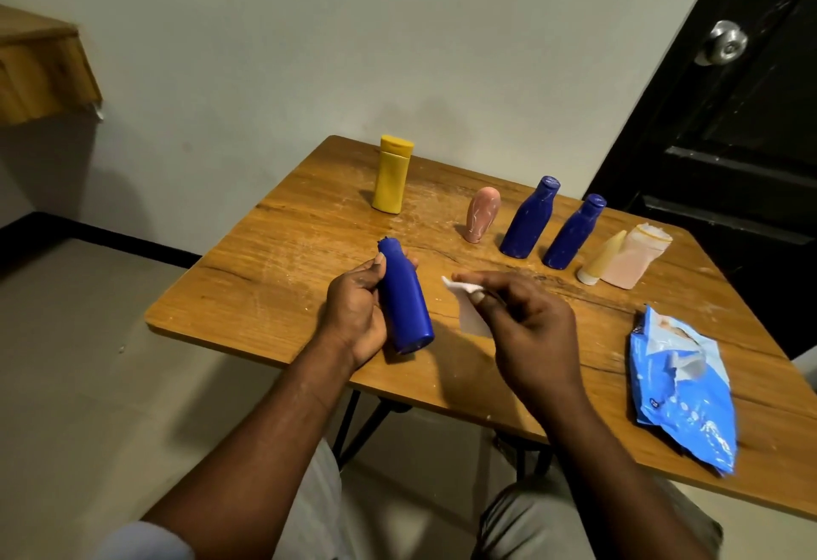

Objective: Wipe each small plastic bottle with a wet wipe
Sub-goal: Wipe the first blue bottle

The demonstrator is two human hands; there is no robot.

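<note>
**Holding a blue bottle beside a pinched wipe**

At the centre of the frame, the left hand (353, 316) grips a dark blue plastic bottle (404, 298). Its fingers curl round the body, with the cap pointing away, over the scratched wooden table (265, 285). Just to the right, the right hand (530, 329) pinches a small white wet wipe (468, 307) between thumb and fingertips. Wipe and bottle are apart.

Toward the upper right of the table stand:
- a yellow flip-cap bottle (391, 175)
- a pink rounded bottle (482, 214)
- a second dark blue bottle (529, 219)
- a third dark blue bottle (573, 233)
- a cream tapered tube (603, 259)
- a pale pink translucent bottle (632, 261)

At lower right lies a crumpled blue wipes packet (681, 387); its print is too blurred to read.
</note>
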